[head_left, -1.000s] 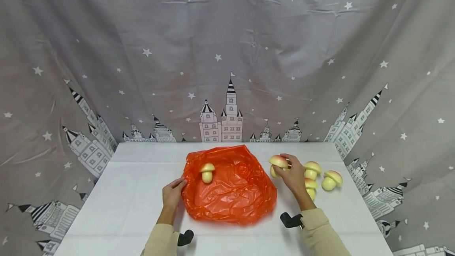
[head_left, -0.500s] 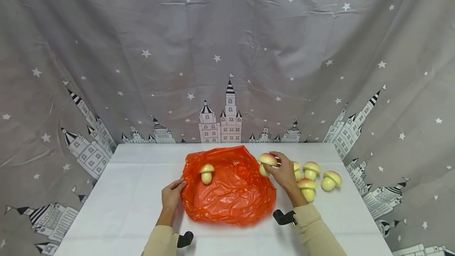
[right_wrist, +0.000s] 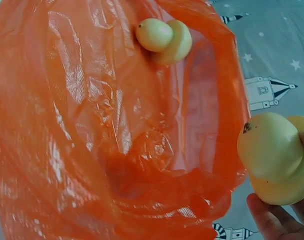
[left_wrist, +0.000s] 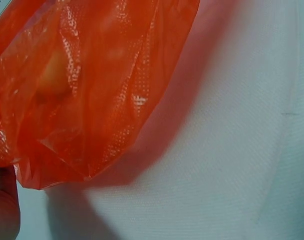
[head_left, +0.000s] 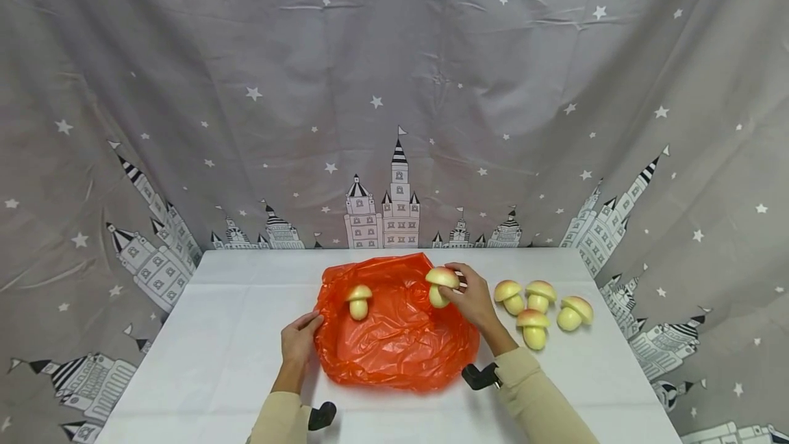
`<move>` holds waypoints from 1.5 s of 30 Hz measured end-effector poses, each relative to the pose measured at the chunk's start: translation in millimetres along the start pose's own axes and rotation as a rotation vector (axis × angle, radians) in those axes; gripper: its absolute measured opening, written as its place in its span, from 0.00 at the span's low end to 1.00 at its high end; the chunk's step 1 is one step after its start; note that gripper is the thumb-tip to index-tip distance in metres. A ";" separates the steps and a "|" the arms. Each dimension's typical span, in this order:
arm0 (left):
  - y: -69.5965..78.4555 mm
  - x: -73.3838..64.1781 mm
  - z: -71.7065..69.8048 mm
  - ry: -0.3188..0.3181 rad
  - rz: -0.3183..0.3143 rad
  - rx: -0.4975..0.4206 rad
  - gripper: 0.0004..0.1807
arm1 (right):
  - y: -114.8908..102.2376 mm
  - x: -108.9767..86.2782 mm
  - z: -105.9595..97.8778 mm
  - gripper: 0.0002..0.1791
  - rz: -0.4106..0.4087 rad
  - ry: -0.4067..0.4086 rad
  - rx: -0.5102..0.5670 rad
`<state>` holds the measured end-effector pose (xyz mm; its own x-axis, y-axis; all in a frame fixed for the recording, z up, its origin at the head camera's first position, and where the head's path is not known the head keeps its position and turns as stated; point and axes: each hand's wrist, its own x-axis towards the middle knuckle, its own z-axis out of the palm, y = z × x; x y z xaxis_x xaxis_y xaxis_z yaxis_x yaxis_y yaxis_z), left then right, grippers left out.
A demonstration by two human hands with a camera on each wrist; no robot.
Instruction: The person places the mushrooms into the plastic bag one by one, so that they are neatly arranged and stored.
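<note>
A red plastic bag (head_left: pixel 394 355) lies spread open on the white table. My left hand (head_left: pixel 298 340) pinches its left rim; in the left wrist view only a thumb (left_wrist: pixel 4 210) and a bit of finger show beside the bag wall. My right hand (head_left: pixel 476 301) grips a toy mushroom (head_left: pixel 442 277), yellow with a reddish cap top, above the bag's right part. Its stem end (right_wrist: pixel 267 145) faces the camera in the right wrist view. One similar toy mushroom (head_left: pixel 359 301) sits inside the bag near the left side.
Several more toy mushrooms (head_left: pixel 533 329) stand or lean in a group on the table (head_left: pixel 616 389) right of the bag. Behind the table hangs a grey curtain (head_left: pixel 394 53) with stars and castles.
My right hand has carried its mushroom leftward, from beside the bag to over its right part, uncovering the mushrooms behind it. My left hand stays at the bag's rim.
</note>
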<state>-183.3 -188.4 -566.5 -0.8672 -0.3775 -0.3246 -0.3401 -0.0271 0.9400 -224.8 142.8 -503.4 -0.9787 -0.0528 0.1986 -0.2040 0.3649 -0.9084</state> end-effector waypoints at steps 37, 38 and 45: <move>7.9 -0.8 -2.4 0.011 0.006 -0.004 0.22 | 4.3 21.3 63.8 0.26 -0.138 -0.238 -0.105; 8.2 -0.7 -2.3 0.017 0.007 -0.001 0.22 | 5.0 21.8 65.3 0.26 -0.144 -0.234 -0.107; 9.8 -2.6 0.8 0.027 0.037 0.004 0.21 | 9.3 24.6 71.4 0.25 -0.151 -0.236 -0.136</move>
<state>-184.6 -186.9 -556.5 -0.8691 -0.4033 -0.2862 -0.3091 -0.0089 0.9510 -252.5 78.6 -533.2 -0.9197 -0.3239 0.2221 -0.3576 0.4568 -0.8145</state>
